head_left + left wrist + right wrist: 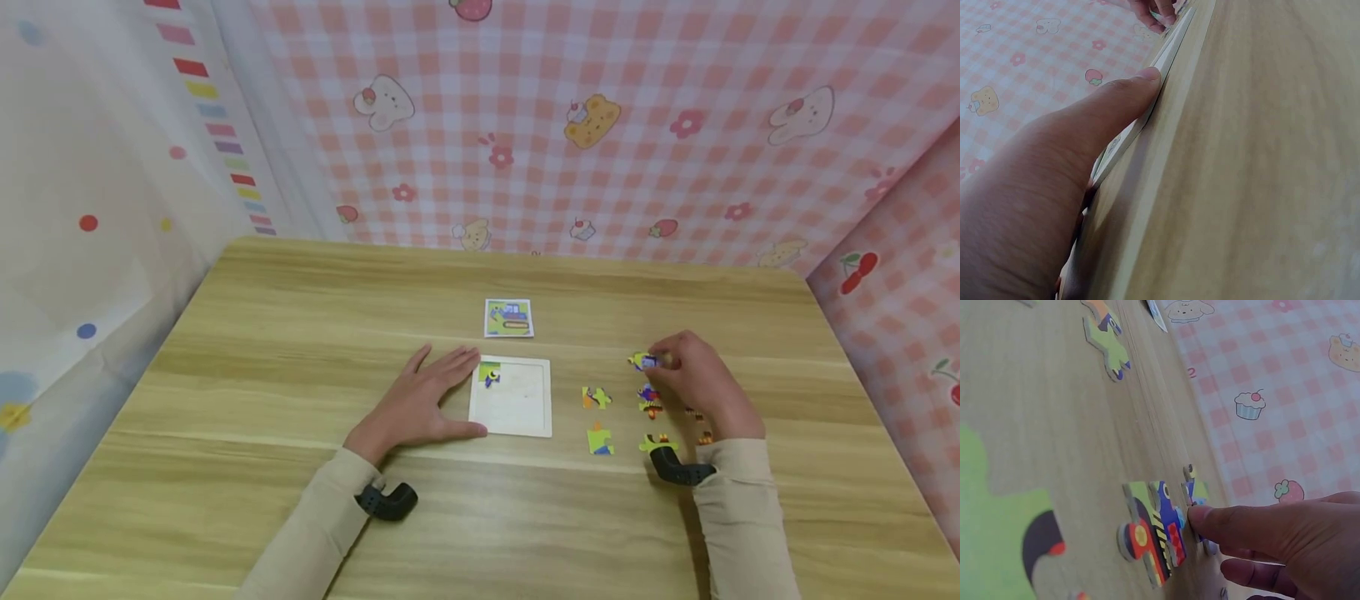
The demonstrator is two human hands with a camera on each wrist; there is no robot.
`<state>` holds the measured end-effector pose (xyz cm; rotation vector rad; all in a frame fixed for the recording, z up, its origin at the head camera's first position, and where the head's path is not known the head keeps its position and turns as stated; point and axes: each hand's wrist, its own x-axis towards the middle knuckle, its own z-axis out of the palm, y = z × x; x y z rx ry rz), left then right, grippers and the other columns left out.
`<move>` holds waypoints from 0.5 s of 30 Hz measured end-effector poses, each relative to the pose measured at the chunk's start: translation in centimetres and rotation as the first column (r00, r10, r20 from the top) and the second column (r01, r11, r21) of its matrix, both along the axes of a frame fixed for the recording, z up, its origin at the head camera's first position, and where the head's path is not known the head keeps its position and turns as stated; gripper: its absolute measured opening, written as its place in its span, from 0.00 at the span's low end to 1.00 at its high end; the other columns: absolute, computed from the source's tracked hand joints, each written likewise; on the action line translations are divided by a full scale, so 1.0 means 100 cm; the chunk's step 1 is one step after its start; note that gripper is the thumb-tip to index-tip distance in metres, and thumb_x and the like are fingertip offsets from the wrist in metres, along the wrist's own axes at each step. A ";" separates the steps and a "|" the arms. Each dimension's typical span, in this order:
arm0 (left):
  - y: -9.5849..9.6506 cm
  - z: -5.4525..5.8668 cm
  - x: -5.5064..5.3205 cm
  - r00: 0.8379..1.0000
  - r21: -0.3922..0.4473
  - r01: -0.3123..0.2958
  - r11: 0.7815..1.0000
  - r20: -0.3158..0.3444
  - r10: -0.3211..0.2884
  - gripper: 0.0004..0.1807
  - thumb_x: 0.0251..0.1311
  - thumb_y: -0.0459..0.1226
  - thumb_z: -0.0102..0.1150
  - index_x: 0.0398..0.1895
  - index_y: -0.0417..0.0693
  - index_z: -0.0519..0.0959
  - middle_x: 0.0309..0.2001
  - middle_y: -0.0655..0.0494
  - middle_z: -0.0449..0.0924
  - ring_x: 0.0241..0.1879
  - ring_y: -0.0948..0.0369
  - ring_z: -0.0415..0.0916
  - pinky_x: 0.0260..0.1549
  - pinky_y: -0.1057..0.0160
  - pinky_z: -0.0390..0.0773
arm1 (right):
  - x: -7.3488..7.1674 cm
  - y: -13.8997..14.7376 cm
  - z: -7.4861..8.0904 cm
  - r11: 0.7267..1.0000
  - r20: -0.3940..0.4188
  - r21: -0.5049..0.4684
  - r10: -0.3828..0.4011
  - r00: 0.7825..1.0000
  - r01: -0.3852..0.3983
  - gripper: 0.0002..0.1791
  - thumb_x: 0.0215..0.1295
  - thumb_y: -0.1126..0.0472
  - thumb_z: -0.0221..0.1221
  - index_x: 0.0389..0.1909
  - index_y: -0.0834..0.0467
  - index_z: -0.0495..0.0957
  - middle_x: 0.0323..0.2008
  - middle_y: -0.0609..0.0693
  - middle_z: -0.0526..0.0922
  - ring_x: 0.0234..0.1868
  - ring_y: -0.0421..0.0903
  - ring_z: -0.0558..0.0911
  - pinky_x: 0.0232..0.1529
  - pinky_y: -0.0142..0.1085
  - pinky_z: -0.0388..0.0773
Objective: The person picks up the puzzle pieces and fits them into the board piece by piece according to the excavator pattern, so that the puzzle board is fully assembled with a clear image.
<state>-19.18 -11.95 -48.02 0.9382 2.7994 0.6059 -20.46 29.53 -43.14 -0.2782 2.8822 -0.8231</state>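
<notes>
My left hand (416, 406) lies by the left side of a white square puzzle tray (517, 408), its fingertips at the upper left corner and its thumb on the lower edge. One puzzle piece (490, 373) sits in the tray's upper left corner. In the left wrist view the thumb (1125, 94) touches the tray's rim. To the right, my right hand (701, 379) pinches a green and blue puzzle piece (642, 361) between thumb and fingers. Close beside it in the right wrist view are a blue piece (1165, 515) and a red and black piece (1141, 540).
Behind the tray lies a small picture card (509, 318) of a digger. More loose pieces lie between tray and right hand, among them an orange and green piece (597, 397) and a green piece (600, 440). A checked cloth (540, 167) hangs behind the wooden table (300, 317).
</notes>
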 end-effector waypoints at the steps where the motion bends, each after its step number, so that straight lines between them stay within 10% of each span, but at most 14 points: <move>1: 0.000 0.000 0.000 1.000 0.002 0.001 1.000 -0.001 -0.001 0.61 0.54 0.76 0.58 0.83 0.53 0.53 0.82 0.62 0.49 0.81 0.62 0.44 0.79 0.49 0.29 | 0.000 0.000 0.000 1.000 0.001 -0.008 -0.008 1.000 0.008 0.13 0.68 0.67 0.66 0.49 0.72 0.82 0.45 0.67 0.78 0.38 0.55 0.75 0.34 0.40 0.74; 15: -0.001 0.000 0.000 1.000 -0.012 0.005 1.000 -0.016 -0.005 0.61 0.54 0.75 0.57 0.83 0.53 0.53 0.82 0.61 0.49 0.82 0.61 0.44 0.79 0.49 0.29 | 0.002 -0.004 -0.001 0.993 -0.010 -0.086 -0.078 0.997 0.077 0.09 0.72 0.64 0.64 0.47 0.65 0.80 0.40 0.61 0.84 0.41 0.55 0.80 0.37 0.41 0.78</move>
